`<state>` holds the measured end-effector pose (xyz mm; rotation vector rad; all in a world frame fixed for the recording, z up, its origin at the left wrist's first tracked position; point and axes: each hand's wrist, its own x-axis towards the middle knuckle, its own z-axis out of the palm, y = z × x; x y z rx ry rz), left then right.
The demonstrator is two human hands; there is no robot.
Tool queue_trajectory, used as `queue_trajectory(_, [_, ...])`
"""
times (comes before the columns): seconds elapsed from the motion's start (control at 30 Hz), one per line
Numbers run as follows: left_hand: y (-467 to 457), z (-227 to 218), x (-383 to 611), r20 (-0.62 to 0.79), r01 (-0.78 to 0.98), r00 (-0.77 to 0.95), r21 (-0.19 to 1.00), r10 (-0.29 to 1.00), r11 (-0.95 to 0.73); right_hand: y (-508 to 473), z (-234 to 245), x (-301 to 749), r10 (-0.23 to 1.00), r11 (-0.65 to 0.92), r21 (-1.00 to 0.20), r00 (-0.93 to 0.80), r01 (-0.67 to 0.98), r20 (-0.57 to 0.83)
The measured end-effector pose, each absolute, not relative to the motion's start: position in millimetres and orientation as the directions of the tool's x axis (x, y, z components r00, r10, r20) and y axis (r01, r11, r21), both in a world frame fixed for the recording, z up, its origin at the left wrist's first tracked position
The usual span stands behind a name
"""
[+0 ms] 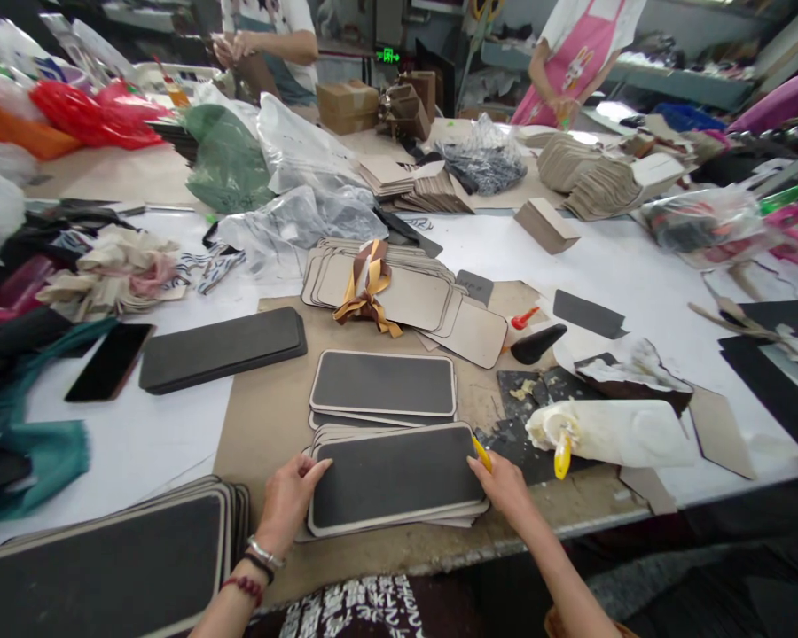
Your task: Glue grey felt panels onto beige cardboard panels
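Observation:
A dark grey rounded rectangular panel with a beige border (399,474) tops a stack near the table's front edge. My left hand (291,498) pinches its left edge, thumb on top. At the right end, my right hand (505,486) has its thumb on the panel's edge and keeps a thin yellow tool (482,454) in its grip; the tool's kind is hidden. Just behind lies a second bordered panel stack (382,383). To the right, a white bottle (629,432) smeared with cream-coloured paste lies on its side, with a yellow tip (562,456) poking out.
Beige panels tied with ribbon (399,283) lie behind. A plain dark stack (222,350) and a phone (110,361) are at left, a larger bordered stack (106,558) at front left. Plastic bags (299,221) fill the back. Two people stand across the table.

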<state>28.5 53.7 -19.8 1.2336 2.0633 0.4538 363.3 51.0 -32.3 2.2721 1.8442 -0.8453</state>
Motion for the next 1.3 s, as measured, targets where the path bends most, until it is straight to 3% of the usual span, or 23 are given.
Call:
queue_trajectory(0.27, [51,-23,30,-0.346,0.57,-0.386,0.639,0.855,0.517,56,-40,367,0.85,-0.26,-0.191,0.131,0.947,-0.51])
queue_trajectory(0.53, [31,-21,22,-0.342,0.513,-0.398,0.686,0.851,0.516,55,-45,370,0.878,-0.239,-0.223,0.112,0.945,-0.465])
queue_trajectory(0.8, [29,-27,24,-0.344,0.471,-0.434,0.701,0.832,0.536,53,-40,361,0.88,-0.185,-0.137,0.102,0.973,-0.464])
queue_trajectory(1.17, [29,-34,26,-0.348,0.32,-0.479,0.786,0.806,0.529,50,-41,358,0.906,-0.148,-0.145,0.076,0.978,-0.415])
queue_trajectory(1.3, [29,-36,21,-0.387,0.233,-0.463,0.815,0.797,0.531,50,-32,353,0.895,-0.202,-0.212,0.092,0.956,-0.437])
